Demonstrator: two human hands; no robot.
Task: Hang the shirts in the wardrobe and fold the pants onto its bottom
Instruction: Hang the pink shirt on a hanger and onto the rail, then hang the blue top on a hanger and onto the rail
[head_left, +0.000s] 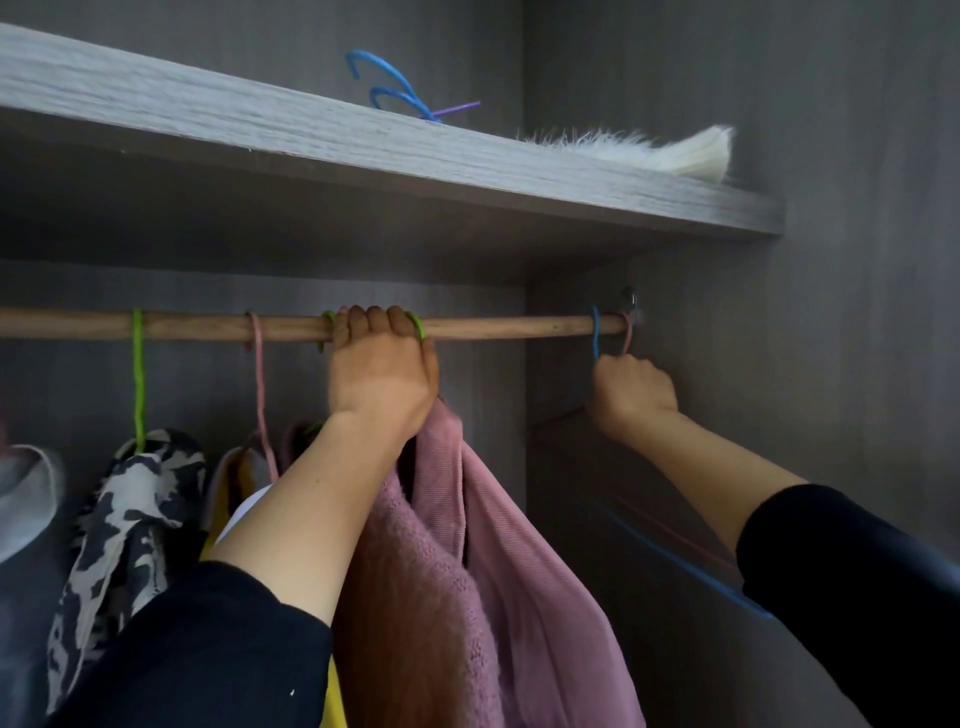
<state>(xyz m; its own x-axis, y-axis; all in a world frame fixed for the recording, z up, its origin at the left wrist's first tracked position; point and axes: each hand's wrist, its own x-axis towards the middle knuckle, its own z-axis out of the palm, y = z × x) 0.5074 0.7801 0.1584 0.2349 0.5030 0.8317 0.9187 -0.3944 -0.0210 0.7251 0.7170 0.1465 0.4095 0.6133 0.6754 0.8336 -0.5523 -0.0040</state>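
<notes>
Left hand (382, 374) is up at the wooden rod (519, 326), fingers curled over it, with a green hook (418, 328) touching it on the right. Right hand (631, 392) is clenched round the necks of a blue hanger (596, 332) and a pale pink hanger (627, 336), both hooked at the rod's right end. I log a pink ribbed shirt (519, 571) and a pink knit (415, 597) hanging below the left wrist, and a black-and-white patterned shirt (130, 509) hanging further left. The shelf (363, 140) above carries spare blue hangers (384, 88).

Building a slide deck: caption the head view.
Left hand grips the wardrobe rail amid hung shirts; right hand holds two hangers.
</notes>
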